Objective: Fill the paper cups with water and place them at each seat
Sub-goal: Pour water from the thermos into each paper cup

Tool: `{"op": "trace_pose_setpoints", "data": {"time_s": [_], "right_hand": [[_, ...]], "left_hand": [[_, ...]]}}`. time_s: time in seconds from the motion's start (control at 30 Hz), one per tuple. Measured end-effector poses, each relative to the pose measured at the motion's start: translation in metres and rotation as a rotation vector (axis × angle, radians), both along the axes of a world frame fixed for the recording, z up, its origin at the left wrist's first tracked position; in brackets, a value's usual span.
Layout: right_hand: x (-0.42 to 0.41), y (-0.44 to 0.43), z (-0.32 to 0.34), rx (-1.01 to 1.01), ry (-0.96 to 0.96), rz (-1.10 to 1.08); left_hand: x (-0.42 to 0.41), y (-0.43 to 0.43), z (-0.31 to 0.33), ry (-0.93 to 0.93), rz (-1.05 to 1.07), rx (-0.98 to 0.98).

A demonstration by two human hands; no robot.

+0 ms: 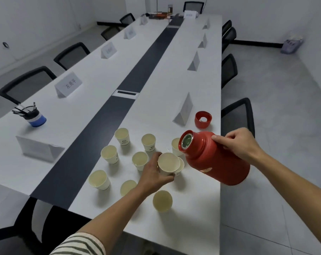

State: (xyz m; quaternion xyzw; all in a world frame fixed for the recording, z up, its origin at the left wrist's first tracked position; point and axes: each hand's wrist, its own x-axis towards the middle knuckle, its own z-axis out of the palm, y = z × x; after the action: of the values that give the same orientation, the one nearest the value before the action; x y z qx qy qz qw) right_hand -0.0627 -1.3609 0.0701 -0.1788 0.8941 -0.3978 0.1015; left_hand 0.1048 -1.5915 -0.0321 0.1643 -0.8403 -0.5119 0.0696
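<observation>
The paper cup (pixel 168 163) being handled sits just below the centre of the frame, gripped by the left hand (pixel 154 172). The fingers (pixel 157 156) are curled round its far wall and the thumb lies on the near side. The cup is tipped so that its open mouth faces up and toward the camera. A second cup (pixel 181 167) shows right behind it, touching or nested; I cannot tell which. The left forearm runs up from the bottom left of the frame, where a striped sleeve (pixel 78 243) shows, and it is nearly straight.

Just right of the cup is the red flask (pixel 216 161), tilted with its open mouth pointing to the upper left, close above the held cup's rim. Its base is lower right, out past the bench's right edge. The right hand (pixel 240 144) holds it from above at the shoulder, wrist bent and fingers (pixel 220 138) curled over the top. The right forearm comes in from the lower right edge of the frame.

Around the held cup, eight more paper cups (pixel 122 137) stand upright and apart on the white bench (pixel 196 208). They spread left and below, and one is partly hidden behind the flask's mouth.

Above the flask, the red cap (pixel 203 119) lies with its opening up, beside a folded name card (pixel 184 111). A dark strip (pixel 108 129) runs along the bench's middle. At the left of the frame stands a blue pen pot (pixel 34 116). More name cards line both sides, with black chairs (pixel 237 116) along the edges.
</observation>
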Motion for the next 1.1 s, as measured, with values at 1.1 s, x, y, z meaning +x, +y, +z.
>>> {"op": "trace_pose_setpoints", "data": {"time_s": [1.1], "right_hand": [[0.053, -0.069, 0.078, 0.695, 0.324, 0.168]], "left_hand": [[-0.01, -0.031, -0.019, 0.027, -0.233, 0.06]]}}
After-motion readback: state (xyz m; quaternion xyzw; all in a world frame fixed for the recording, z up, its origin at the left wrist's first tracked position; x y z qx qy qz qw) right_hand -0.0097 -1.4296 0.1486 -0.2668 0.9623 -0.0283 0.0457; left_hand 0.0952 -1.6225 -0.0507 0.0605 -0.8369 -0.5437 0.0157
